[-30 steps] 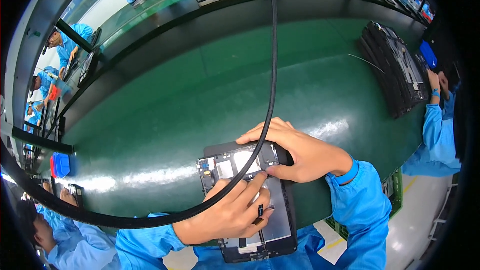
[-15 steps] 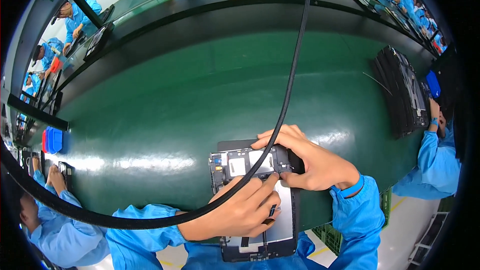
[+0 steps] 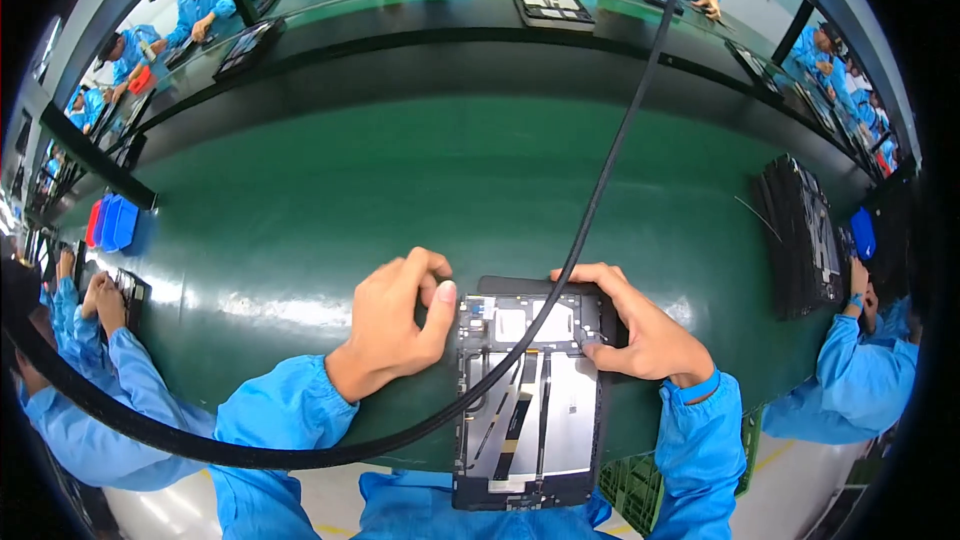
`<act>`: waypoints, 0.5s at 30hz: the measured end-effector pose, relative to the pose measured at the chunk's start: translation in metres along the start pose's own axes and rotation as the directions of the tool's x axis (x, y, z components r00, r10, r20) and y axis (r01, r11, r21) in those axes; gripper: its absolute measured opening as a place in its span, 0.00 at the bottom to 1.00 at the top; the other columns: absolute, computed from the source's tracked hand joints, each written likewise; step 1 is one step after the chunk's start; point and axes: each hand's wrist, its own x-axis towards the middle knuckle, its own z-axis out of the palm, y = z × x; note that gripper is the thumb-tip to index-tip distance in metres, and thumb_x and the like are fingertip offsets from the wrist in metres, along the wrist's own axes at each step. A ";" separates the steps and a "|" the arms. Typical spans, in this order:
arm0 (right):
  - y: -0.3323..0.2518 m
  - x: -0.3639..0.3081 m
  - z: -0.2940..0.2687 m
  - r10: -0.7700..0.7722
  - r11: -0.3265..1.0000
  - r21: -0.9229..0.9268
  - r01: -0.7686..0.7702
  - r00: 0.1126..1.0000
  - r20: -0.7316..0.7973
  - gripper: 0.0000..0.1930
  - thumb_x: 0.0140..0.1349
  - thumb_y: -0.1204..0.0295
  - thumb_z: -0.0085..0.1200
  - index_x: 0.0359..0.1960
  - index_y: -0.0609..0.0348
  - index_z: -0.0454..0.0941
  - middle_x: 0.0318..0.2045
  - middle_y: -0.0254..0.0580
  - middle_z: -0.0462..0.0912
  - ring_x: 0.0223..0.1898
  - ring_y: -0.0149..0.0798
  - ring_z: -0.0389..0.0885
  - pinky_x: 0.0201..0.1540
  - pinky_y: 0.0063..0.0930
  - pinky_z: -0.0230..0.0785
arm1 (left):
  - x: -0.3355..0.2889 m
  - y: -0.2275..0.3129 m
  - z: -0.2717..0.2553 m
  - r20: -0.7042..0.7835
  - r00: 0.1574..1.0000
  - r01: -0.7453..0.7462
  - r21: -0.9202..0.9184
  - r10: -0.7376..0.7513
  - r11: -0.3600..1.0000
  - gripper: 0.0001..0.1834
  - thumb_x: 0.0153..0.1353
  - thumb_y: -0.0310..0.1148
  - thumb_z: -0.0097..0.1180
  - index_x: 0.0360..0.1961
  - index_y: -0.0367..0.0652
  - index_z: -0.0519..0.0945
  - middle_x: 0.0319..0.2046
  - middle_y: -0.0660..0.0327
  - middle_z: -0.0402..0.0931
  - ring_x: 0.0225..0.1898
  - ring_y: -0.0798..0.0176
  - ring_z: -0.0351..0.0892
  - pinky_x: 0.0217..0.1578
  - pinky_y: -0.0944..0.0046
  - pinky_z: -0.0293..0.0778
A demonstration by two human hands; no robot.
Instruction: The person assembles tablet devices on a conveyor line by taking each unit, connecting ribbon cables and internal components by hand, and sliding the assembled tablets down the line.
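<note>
An opened tablet (image 3: 575, 410) lies at the table's near edge, its inner side up. Its upper part carries dark boards and light metal plates; below are a silvery panel and dark flat cables. My right hand (image 3: 645, 335) is closed on the tablet's right edge, thumb on the inner face and fingers over the far right corner. Just left of the tablet, my left hand (image 3: 390, 325) hovers with bent fingers and a gap between thumb and forefinger; nothing shows in it. Under the tablet's far end a dark flat panel (image 3: 500, 285) sticks out.
A black cable (image 3: 600, 195) hangs across the view, over the tablet. At right stands a stack of dark tablets (image 3: 805, 240) near a blue bin (image 3: 863, 233). Blue and red bins (image 3: 120, 224) sit at left. Co-workers in blue work on both sides and beyond a raised black-edged shelf (image 3: 420, 45).
My left hand has come off the tablet and moved to its left, uncovering the silvery panel and cables. My right hand keeps its hold. The whole view has shifted somewhat.
</note>
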 end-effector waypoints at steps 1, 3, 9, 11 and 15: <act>0.002 -0.001 0.000 0.011 1.000 0.019 -0.011 1.000 -0.018 0.46 0.53 0.80 0.62 0.80 0.55 0.67 0.70 0.49 0.74 0.74 0.52 0.70 0.80 0.42 0.59 | -0.001 0.001 0.000 -0.013 1.000 0.007 -0.004 -0.007 1.000 0.08 0.68 0.32 0.63 0.44 0.42 0.82 0.25 0.59 0.78 0.28 0.51 0.80 0.33 0.52 0.74; 0.003 -0.002 -0.003 0.041 0.997 0.061 -0.041 0.999 0.001 0.48 0.54 0.79 0.65 0.81 0.56 0.63 0.74 0.50 0.73 0.78 0.50 0.68 0.82 0.42 0.57 | 0.001 0.007 0.002 0.104 0.992 0.077 -0.085 -0.068 0.993 0.13 0.67 0.35 0.66 0.49 0.43 0.81 0.21 0.64 0.77 0.24 0.53 0.82 0.29 0.52 0.76; 0.003 -0.002 -0.003 0.087 0.972 0.220 -0.078 0.996 -0.033 0.55 0.56 0.79 0.71 0.86 0.56 0.55 0.74 0.51 0.74 0.77 0.46 0.69 0.81 0.41 0.56 | -0.002 -0.001 0.003 0.247 0.969 0.058 -0.252 0.006 0.966 0.21 0.61 0.27 0.62 0.57 0.44 0.78 0.23 0.61 0.83 0.23 0.54 0.84 0.27 0.53 0.75; 0.005 0.000 -0.004 0.082 0.969 0.235 -0.073 0.996 -0.028 0.55 0.56 0.80 0.72 0.86 0.56 0.54 0.74 0.51 0.75 0.76 0.46 0.70 0.81 0.42 0.56 | -0.002 -0.003 0.000 0.288 0.958 0.101 -0.300 -0.011 0.949 0.23 0.59 0.26 0.61 0.58 0.43 0.77 0.23 0.61 0.84 0.22 0.55 0.84 0.27 0.53 0.75; 0.000 0.002 -0.006 0.118 0.951 0.292 -0.102 0.992 -0.040 0.56 0.55 0.81 0.71 0.87 0.57 0.53 0.72 0.51 0.76 0.74 0.46 0.72 0.81 0.42 0.56 | -0.002 -0.003 -0.002 0.341 0.940 0.149 -0.365 -0.017 0.919 0.27 0.56 0.25 0.60 0.60 0.43 0.75 0.22 0.61 0.84 0.21 0.56 0.83 0.27 0.54 0.74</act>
